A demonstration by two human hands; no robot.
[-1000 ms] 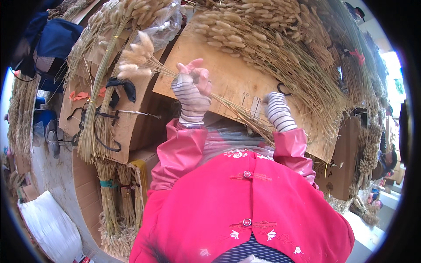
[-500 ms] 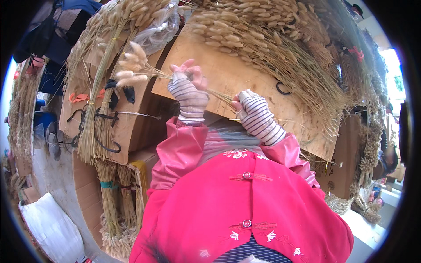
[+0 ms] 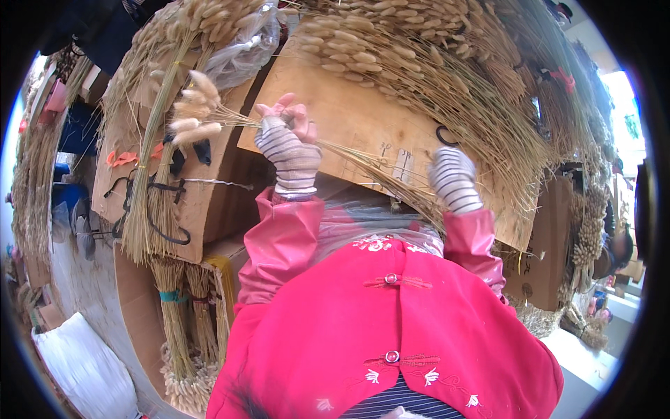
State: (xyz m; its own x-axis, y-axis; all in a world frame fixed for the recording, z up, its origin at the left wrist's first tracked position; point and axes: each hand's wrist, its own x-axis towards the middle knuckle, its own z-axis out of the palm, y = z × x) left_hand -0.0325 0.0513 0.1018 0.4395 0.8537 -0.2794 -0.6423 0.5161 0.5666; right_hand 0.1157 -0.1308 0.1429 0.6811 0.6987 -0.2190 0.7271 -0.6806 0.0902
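A small bunch of dried grass stems [image 3: 209, 115] juts leftward from the left hand [image 3: 287, 140], which grips its stalks above a cardboard sheet [image 3: 363, 119]. The right hand [image 3: 452, 178] pinches the stalks' far ends beneath large hanging dried bundles [image 3: 433, 63].

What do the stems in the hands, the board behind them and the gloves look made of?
The stems look like dried grass: pale, matt, with fluffy seed heads. The board looks like bare cardboard: flat, brown, dull. The gloves on the left hand and right hand look like knitted striped fabric, probably cotton.
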